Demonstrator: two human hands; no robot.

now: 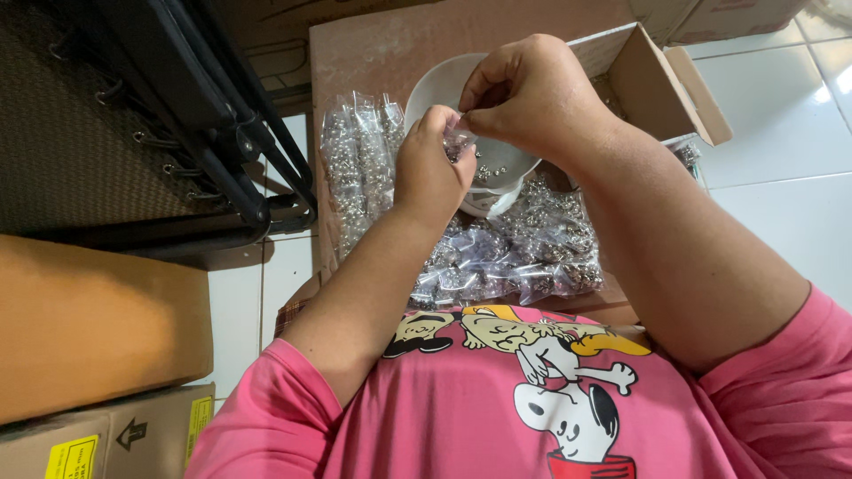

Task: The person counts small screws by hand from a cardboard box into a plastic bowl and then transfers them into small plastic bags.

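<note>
My left hand [432, 168] and right hand [532, 93] meet, fingertips pinching a small clear bag [458, 142] above the white bowl [435, 89]; filled bags [524, 253] piled at six o'clock, cardboard box [657, 80] at three

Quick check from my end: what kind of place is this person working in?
Probably a home or small workshop used for hand-packing: a cardboard worktop on a tiled floor, cartons stacked around, and small clear bags of metal parts beside a white bowl.
</note>
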